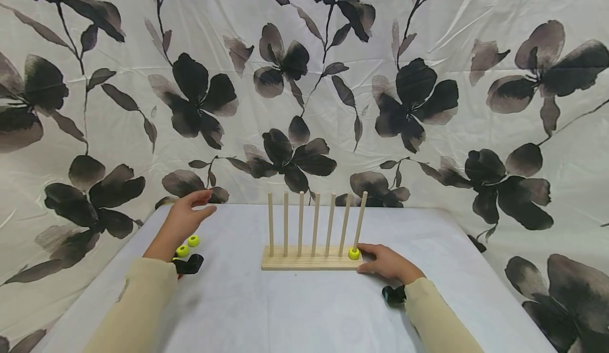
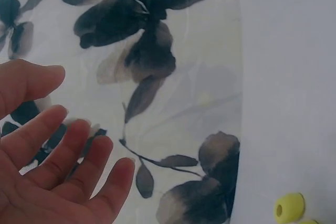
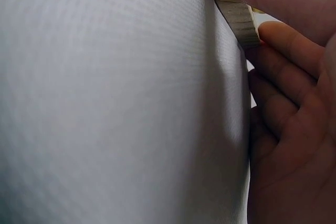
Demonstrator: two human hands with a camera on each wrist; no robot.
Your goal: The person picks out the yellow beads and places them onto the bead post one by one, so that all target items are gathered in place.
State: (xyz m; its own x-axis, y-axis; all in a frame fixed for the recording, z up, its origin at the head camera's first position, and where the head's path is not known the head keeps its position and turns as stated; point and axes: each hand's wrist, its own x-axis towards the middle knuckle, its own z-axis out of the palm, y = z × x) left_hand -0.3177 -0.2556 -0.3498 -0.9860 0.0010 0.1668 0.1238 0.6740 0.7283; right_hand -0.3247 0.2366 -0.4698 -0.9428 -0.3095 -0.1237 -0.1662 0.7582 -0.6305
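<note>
A wooden peg rack (image 1: 304,262) with a row of upright pegs stands mid-table in the head view. One yellow bead (image 1: 354,253) sits at the foot of its rightmost peg. My right hand (image 1: 386,264) holds the right end of the base, thumb at the front and fingers behind; in the right wrist view, the base's end (image 3: 242,24) lies between them. My left hand (image 1: 186,220) is raised over the left part of the table, fingers apart and nothing in them. Below it lie loose yellow beads (image 1: 192,241), one of them a bead (image 2: 290,207) low in the left wrist view.
A white cloth covers the table (image 1: 304,310). Behind it hangs a pale curtain (image 1: 352,120) with dark flowers. Each wrist wears a small black camera, the left one (image 1: 189,264) partly overlapping the area of the loose beads.
</note>
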